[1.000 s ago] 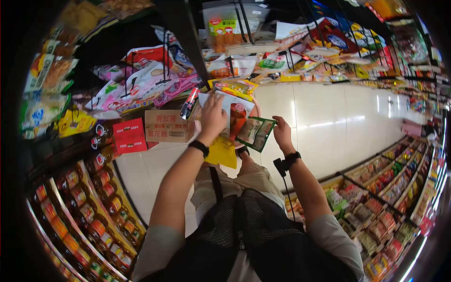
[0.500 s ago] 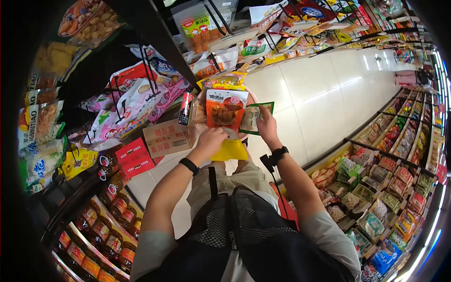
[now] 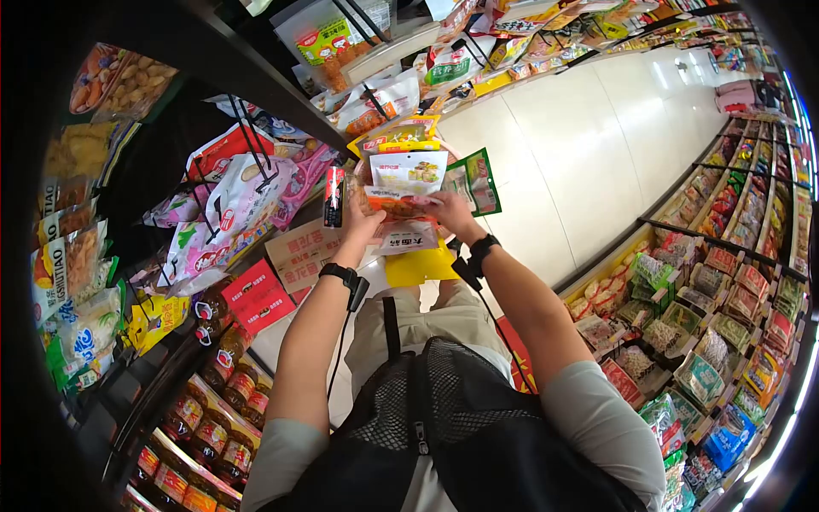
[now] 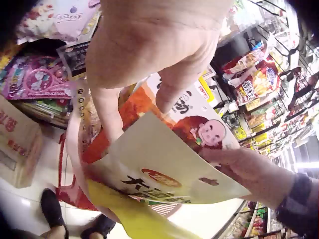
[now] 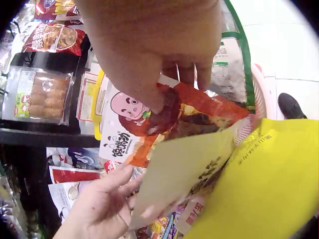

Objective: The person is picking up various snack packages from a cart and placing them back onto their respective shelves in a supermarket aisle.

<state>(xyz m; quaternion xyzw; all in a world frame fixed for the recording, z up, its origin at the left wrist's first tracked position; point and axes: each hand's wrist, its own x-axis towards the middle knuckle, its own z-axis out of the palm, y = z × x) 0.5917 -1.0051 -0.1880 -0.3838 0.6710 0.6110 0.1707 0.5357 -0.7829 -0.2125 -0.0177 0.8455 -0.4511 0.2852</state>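
Both hands are on an orange-and-white snack bag [image 5: 192,117] printed with a cartoon face. In the right wrist view my right hand [image 5: 154,45] grips its edge, thumb over the printed front. My left hand [image 4: 154,42] holds the bag's other side, fingers partly hidden by a cream bag [image 4: 154,154] that stands in front. A yellow bag [image 5: 264,174] lies nearest the body. Behind the held bag, a white-topped bag [image 3: 408,169] and yellow packets [image 3: 397,135] lean in a pink basket [image 5: 260,92]. A green-edged bag [image 3: 484,181] stands at the right.
A black-and-red packet [image 3: 333,196] is left of the basket. Cardboard boxes [image 3: 300,253] stand on the floor by a shelf of bottles [image 3: 209,435]. Hanging snack bags [image 3: 243,200] fill the rack ahead; another stocked shelf [image 3: 682,341] lines the right.
My right hand has left the green-edged bag and moved left to the orange-and-white bag. My left hand has moved from near the yellow bag up to the same bag's left side.
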